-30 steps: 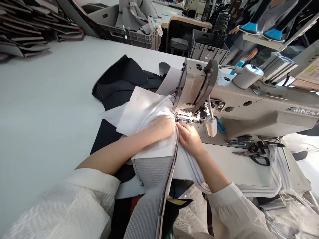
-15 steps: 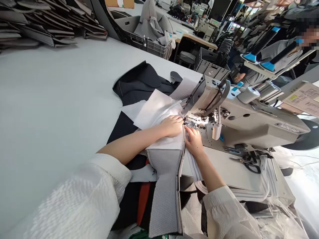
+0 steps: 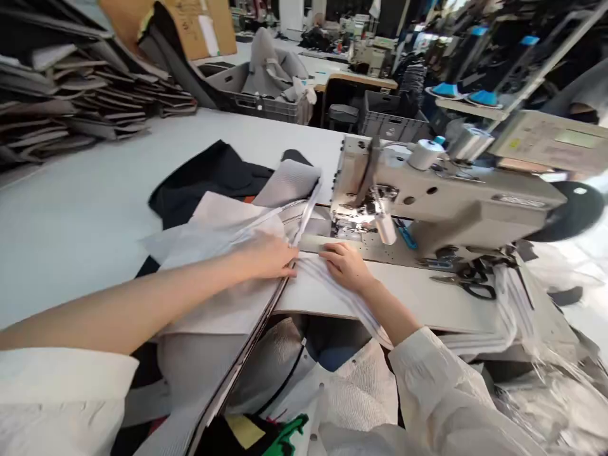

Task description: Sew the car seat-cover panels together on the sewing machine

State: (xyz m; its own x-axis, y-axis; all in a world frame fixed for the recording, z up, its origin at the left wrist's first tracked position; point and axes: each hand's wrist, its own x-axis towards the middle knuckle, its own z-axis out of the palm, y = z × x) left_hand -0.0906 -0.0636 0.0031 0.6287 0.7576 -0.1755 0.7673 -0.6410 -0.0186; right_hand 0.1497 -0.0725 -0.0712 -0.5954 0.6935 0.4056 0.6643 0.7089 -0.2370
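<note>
My left hand (image 3: 270,254) is closed on the seamed edge of a layered fabric panel (image 3: 213,304), left of the sewing machine (image 3: 456,202). The panel has grey textured cloth with white sheeting over it, and its dark edge hangs down past the table front. My right hand (image 3: 349,267) lies on the machine bed, fingers stretched out, over a white striped tape (image 3: 327,278) that runs under the palm. The lit needle area (image 3: 356,221) is just beyond my right fingertips, and the panel is apart from it. Dark fabric (image 3: 204,177) is spread behind the panel.
Black-handled scissors (image 3: 470,285) lie on the bed at right. Stacked fabric pieces (image 3: 71,101) stand at the far left. Grey crates (image 3: 392,117) are behind the table (image 3: 71,209). A thread cone (image 3: 426,154) tops the machine. Loose cloth (image 3: 361,386) hangs below the front edge.
My left hand has moved left with the panel's edge, away from the needle area. My right hand has shifted off the panel onto the striped tape. The view has turned.
</note>
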